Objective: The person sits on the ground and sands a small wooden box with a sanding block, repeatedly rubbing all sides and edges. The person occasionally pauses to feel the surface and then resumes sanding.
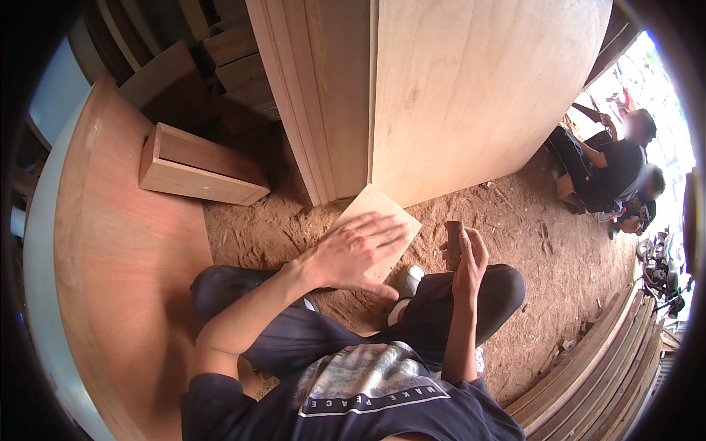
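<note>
My left hand (pixel 359 253) lies over a pale, flat wooden board (pixel 376 200), its fingers stretched out and the thumb apart. The hand covers much of the board, so whether the palm presses on it cannot be told. One corner of the board reaches the foot of a large wooden cabinet (pixel 456 95). To the right, my right hand (pixel 472 263) is raised near my knee. Its thumb and fingers are closed on a small reddish-brown rectangular block (pixel 454 246), held upright and apart from the board.
A long open wooden box (pixel 209 173) stands at the left, beside a large curved-looking wooden panel (pixel 110 242). Sawdust covers the ground (pixel 529 257). Long planks (pixel 596 375) are stacked at the lower right. Two people (pixel 614 173) sit farther off at the right.
</note>
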{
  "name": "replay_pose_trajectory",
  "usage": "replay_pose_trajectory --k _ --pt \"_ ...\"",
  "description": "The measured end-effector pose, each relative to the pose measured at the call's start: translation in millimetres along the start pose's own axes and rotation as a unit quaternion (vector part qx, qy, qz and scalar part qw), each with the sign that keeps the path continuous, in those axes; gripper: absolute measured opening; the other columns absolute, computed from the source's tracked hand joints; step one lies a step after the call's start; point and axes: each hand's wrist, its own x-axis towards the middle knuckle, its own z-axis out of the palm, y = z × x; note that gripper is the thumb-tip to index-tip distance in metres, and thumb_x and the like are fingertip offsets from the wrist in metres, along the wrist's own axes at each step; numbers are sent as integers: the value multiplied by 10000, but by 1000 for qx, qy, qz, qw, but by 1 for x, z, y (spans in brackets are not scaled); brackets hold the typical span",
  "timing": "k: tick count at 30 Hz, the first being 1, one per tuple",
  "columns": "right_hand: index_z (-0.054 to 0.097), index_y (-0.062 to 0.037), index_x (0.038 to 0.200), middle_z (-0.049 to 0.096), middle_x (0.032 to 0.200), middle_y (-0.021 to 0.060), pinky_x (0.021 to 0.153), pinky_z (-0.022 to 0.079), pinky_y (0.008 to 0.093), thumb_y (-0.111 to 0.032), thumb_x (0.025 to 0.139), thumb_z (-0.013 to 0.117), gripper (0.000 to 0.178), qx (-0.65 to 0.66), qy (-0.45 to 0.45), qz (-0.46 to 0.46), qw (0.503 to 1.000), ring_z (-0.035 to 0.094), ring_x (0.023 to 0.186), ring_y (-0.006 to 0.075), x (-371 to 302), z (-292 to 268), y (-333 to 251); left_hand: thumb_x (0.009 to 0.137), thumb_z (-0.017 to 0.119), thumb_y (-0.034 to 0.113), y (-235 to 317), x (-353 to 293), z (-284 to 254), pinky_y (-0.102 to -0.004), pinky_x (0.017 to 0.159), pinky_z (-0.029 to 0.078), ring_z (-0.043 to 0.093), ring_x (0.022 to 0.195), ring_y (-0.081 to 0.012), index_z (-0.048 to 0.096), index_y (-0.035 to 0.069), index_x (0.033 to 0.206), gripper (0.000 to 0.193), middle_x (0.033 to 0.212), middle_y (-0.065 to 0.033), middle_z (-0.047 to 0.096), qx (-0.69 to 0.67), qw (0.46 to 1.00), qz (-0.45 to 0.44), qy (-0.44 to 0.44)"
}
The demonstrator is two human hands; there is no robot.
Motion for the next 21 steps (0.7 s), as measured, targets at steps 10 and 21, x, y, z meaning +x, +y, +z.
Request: replay_pose_trajectory --k 10,21 --pt "755 5 1265 751 1027 23 736 494 247 -183 1128 680 244 -21 -36 -35 999 653 873 78 -15 17 -10 969 645 763 -8 0 6 -563 1374 239 390 1639 -310 594 84 1600 928 1685 -92 555 2 1000 11 -13" --pt "770 17 1289 753 1319 125 1074 587 356 -59 1074 731 232 -115 -37 -153 981 699 1272 193 -19 34 -16 908 746 747 0 3 -6 -559 1307 390 559 1521 -326 737 90 1428 838 1570 -102 666 23 996 21 80"
